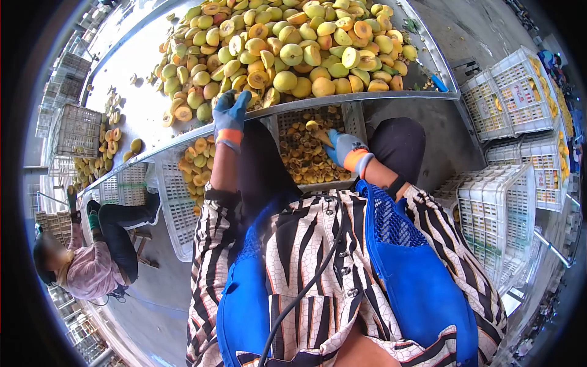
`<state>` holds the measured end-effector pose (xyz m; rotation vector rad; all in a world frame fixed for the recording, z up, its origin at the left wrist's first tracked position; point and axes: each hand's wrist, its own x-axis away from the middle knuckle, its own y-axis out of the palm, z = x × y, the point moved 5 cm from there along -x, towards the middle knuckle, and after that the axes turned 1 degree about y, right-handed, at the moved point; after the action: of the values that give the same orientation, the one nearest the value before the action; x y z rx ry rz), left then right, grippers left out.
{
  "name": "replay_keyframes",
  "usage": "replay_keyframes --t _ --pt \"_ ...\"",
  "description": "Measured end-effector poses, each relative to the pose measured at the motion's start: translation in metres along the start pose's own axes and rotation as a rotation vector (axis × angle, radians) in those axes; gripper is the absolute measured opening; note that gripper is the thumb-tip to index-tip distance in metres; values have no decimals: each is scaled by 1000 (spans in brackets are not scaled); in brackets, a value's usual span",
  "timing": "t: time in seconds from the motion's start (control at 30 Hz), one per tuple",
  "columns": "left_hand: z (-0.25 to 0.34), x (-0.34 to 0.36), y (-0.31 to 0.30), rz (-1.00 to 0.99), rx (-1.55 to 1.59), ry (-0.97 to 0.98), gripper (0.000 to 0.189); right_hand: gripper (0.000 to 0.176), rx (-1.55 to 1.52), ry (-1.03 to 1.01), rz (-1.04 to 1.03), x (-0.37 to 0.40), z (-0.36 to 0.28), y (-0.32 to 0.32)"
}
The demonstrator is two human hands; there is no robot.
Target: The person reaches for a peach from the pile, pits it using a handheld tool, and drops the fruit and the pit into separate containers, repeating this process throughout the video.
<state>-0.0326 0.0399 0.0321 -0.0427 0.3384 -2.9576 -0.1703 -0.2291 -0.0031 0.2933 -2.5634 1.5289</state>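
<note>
My left hand point(230, 117), in a blue and grey glove with an orange cuff, is at the near edge of the metal table point(391, 95). Its thumb and forefinger are apart, right beside the heaped yellow peach halves point(287, 55). My right hand point(343, 149), gloved the same way, is low between my knees. Its fingers are closed on a narrow tan thing with a rounded yellow end point(317, 131); I cannot tell its kind. Below it is a crate point(330, 186) of small yellow-brown fruit pieces point(302, 153).
A white crate point(174, 208) of peach halves stands by my left leg. Stacked white crates point(498, 202) rise on the right, some with fruit. A blue-handled thing point(439, 84) lies at the table's right corner. Another person point(98, 263) sits at the left, near more peaches.
</note>
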Motion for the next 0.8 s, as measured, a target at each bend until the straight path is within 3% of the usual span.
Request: replay_keyframes --t 0.07,0.1,0.13,0.17,0.23,0.3,0.37,0.5,0.57,0.6,0.73,0.8 --pt "5 11 -2 -70 297 37 42 31 -91 79 -17 9 7 1" --pt "7 21 5 -108 530 -107 41 34 -165 144 -51 5 8 -8" --pt "10 32 12 -113 760 -262 41 35 -270 180 58 3 4 -16" --pt "9 46 19 -186 974 -305 43 33 -469 138 52 -4 14 -6" --pt "26 72 36 -348 1220 -470 42 31 -886 309 -96 10 -16 -28" --pt "32 85 51 -303 1240 -599 47 30 -944 270 -87 20 -41 -50" --pt "29 92 59 -367 1240 -582 46 29 -1003 236 -85 24 -52 -50" --pt "24 106 70 -464 1284 -516 36 30 -674 154 -50 27 -54 -37" --pt "39 110 58 -392 332 510 30 34 -540 61 -9 31 -58 -34" --pt "40 111 57 -405 208 608 31 32 -441 -26 77 32 -60 -34" --pt "33 113 63 -531 265 499 37 32 -342 -80 150 36 -61 -35" --pt "21 108 68 -537 548 157 43 32 -341 -37 196 39 -63 -42"
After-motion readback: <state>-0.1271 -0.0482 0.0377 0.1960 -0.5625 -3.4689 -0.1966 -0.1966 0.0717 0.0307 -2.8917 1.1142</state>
